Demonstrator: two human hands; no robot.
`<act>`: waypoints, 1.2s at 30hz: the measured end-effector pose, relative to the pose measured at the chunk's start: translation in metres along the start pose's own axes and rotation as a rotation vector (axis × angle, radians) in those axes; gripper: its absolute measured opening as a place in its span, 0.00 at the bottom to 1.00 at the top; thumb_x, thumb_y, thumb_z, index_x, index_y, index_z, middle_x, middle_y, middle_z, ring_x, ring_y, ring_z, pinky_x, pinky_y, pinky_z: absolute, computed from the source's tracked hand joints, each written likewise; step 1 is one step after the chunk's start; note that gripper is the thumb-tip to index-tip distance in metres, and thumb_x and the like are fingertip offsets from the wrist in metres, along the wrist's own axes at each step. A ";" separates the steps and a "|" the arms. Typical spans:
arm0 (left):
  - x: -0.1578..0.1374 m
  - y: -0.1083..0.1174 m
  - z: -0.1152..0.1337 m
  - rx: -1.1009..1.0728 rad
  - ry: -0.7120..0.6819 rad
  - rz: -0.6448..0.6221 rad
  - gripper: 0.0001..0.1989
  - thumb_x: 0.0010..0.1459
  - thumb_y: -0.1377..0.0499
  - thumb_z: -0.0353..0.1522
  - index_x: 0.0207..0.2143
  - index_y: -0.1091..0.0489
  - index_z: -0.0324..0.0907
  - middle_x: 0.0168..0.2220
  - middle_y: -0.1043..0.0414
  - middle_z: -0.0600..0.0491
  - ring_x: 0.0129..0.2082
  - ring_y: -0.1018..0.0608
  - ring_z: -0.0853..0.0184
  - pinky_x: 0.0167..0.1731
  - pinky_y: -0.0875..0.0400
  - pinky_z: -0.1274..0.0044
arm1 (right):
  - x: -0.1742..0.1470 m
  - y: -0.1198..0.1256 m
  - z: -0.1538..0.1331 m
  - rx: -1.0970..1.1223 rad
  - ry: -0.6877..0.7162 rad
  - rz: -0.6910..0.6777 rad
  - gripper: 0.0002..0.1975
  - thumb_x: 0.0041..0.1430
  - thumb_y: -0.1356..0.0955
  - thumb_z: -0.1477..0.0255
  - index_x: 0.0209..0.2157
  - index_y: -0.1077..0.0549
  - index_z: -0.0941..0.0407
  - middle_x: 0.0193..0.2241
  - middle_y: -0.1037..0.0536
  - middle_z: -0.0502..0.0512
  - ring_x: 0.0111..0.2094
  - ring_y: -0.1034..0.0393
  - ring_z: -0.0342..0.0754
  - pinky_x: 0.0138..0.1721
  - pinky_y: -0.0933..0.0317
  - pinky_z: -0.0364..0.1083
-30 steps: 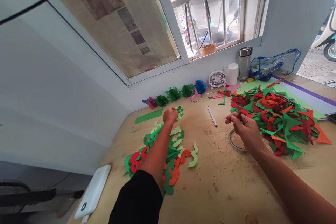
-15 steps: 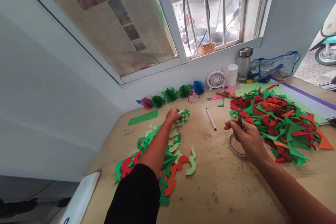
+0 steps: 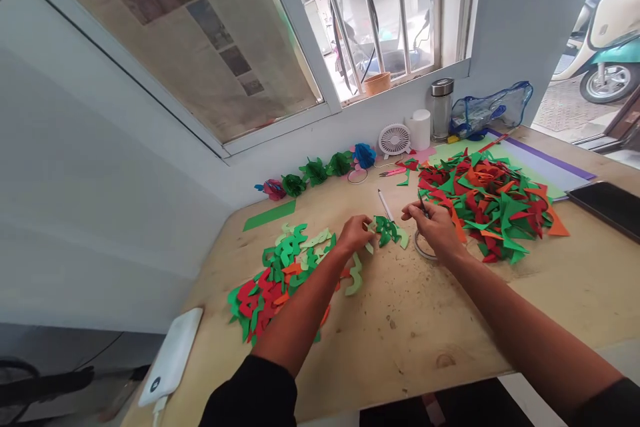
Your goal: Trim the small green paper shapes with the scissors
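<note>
My left hand (image 3: 357, 233) is closed, its fingertips pinching a pale green paper cutout (image 3: 370, 245). Just right of those fingers is a small cluster of dark green paper cutouts (image 3: 386, 232), with another pale green one at its edge. My right hand (image 3: 434, 227) is wrapped round small dark scissors (image 3: 422, 201); only a pointed part sticks out above the fingers. Under the left forearm spreads a heap of green, red and orange curved cutouts (image 3: 273, 273), partly hidden by the arm. A roll of tape (image 3: 423, 250) lies below my right hand.
Red, green and orange paper scraps (image 3: 495, 203) pile up at the right, near a black phone (image 3: 607, 207). A white pen (image 3: 385, 204) lies mid-table. Along the wall stand paper flowers (image 3: 315, 171), a fan (image 3: 395, 140) and a glass bottle (image 3: 442, 110). A power bank (image 3: 173, 355) sits front left.
My left hand has moved right, bringing green cutouts from above the heap toward my right hand. The camera view has shifted, and my right hand still holds the scissors.
</note>
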State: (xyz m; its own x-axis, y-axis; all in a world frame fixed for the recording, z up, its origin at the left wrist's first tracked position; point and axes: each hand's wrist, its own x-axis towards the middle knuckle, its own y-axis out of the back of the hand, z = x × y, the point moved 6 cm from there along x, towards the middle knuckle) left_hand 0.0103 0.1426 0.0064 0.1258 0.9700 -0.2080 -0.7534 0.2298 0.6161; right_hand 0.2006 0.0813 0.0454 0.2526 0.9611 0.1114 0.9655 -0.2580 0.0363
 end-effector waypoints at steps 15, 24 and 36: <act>-0.057 -0.011 0.026 -0.928 -0.121 0.340 0.18 0.39 0.34 0.35 0.35 0.30 0.37 0.21 0.34 0.58 0.19 0.32 0.75 0.18 0.41 0.83 | -0.015 -0.036 0.009 -0.085 -0.007 -0.419 0.13 0.51 0.34 0.62 0.27 0.27 0.58 0.22 0.30 0.49 0.25 0.40 0.42 0.26 0.47 0.41; -0.064 -0.009 0.015 -1.132 -0.083 0.471 0.16 0.44 0.36 0.37 0.34 0.30 0.38 0.24 0.31 0.56 0.19 0.33 0.76 0.19 0.41 0.82 | -0.020 -0.039 0.019 0.178 -0.266 -0.417 0.13 0.44 0.28 0.68 0.32 0.26 0.59 0.19 0.32 0.46 0.17 0.50 0.36 0.18 0.58 0.40; -0.060 -0.027 0.001 -1.457 -0.069 0.168 0.23 0.38 0.33 0.25 0.41 0.30 0.44 0.38 0.29 0.53 0.30 0.26 0.73 0.32 0.34 0.78 | -0.030 -0.048 0.020 0.745 -0.499 -0.567 0.13 0.47 0.26 0.72 0.36 0.28 0.58 0.19 0.36 0.43 0.13 0.57 0.31 0.16 0.59 0.37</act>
State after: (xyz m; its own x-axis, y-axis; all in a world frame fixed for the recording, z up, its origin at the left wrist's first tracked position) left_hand 0.0242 0.0779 0.0032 -0.0287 0.9881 -0.1508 -0.7281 -0.1241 -0.6742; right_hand 0.1483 0.0663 0.0207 -0.4131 0.8969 -0.1575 0.7026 0.2039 -0.6817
